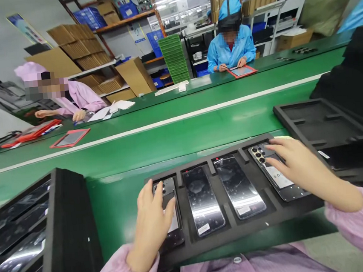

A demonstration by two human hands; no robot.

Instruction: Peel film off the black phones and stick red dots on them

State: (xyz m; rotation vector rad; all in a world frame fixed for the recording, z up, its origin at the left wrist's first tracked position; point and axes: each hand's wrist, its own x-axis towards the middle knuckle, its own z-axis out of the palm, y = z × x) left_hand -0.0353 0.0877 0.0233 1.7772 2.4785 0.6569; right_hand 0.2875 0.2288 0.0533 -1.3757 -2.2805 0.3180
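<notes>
A black foam tray [211,246] lies in front of me with smartphones in its slots. My left hand [153,213] is over the leftmost phone [175,235], fingers spread near its camera end and covering part of it. Over the rightmost phone [282,177], which lies back side up with several camera lenses and a white label, my right hand [292,155] has its fingers apart. Whether the fingertips touch either phone I cannot tell. Between them lie two phones, a left one [203,198] and a right one [239,181], dark glossy screens up, each with a small white sticker.
A stack of black foam trays [71,223] with phones stands at left. Another foam tray [320,114] holding a phone is at right, beside a dark stack [348,68]. Across the green conveyor [168,133] sit two co-workers, one in pink [83,94], one in blue [231,48].
</notes>
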